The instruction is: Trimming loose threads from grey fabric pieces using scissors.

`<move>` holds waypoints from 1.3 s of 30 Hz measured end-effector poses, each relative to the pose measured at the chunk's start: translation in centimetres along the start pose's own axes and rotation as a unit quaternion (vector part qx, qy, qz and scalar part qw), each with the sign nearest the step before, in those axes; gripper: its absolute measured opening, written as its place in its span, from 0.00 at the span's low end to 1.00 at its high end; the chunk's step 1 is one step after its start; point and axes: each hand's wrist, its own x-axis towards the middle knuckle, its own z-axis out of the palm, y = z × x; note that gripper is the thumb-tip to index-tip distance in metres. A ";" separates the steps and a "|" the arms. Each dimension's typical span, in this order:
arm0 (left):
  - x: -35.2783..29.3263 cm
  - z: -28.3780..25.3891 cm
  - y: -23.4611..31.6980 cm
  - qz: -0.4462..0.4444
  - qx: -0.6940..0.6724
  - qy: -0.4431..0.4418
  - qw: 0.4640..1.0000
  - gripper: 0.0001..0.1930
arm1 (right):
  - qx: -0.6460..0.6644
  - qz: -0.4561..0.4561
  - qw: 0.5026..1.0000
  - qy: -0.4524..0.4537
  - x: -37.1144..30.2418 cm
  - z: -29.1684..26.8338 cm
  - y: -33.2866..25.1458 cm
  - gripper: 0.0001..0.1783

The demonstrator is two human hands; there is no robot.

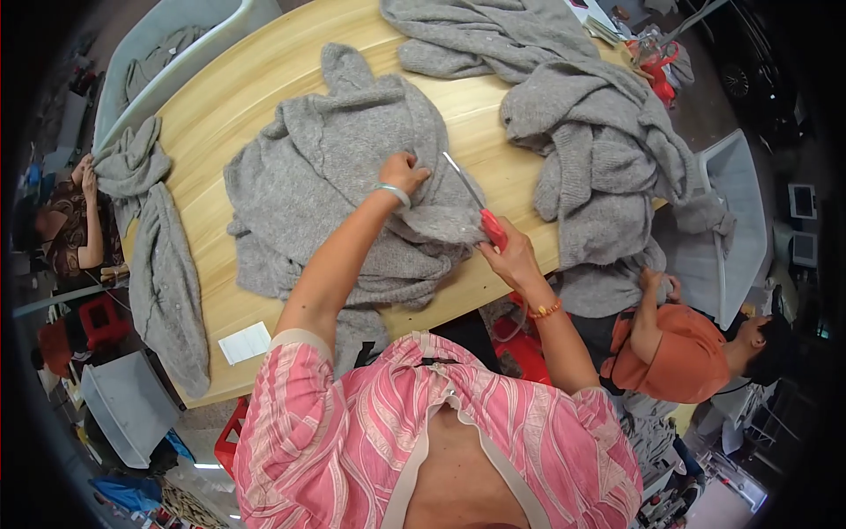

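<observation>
A grey knitted sweater (335, 167) lies bunched on the wooden table in front of me. My left hand (405, 174), with a pale bangle at the wrist, is closed on the knit at the sweater's right side. In my right hand (513, 257) is a pair of red-handled scissors (493, 227), its long metal blades pointing away and to the left over the sweater's right edge. The thumb and fingers wrap the handle beside the knit. Whether the blades stand apart is too small to tell.
More grey sweaters lie heaped at the right (608, 167) and far side (493, 40) of the table (256, 84). Pale bins stand at left (132, 79) and right (740, 220). One co-worker (679, 353) handles knitwear at right, another (75, 220) at far left. A white paper (245, 343) lies near me.
</observation>
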 end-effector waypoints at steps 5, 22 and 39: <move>1.4 -3.8 -0.7 0.003 -0.233 0.165 0.958 0.12 | 0.048 -0.003 0.999 0.000 -2.6 -3.0 -3.5 0.22; -12.0 -13.6 -11.6 -0.202 -0.719 0.042 0.664 0.14 | -0.064 -0.057 0.993 -0.079 0.7 6.2 -8.9 0.11; -6.8 -10.3 -10.7 -0.197 -0.714 0.092 0.665 0.14 | -0.195 -0.084 0.960 -0.184 1.9 3.5 -11.1 0.13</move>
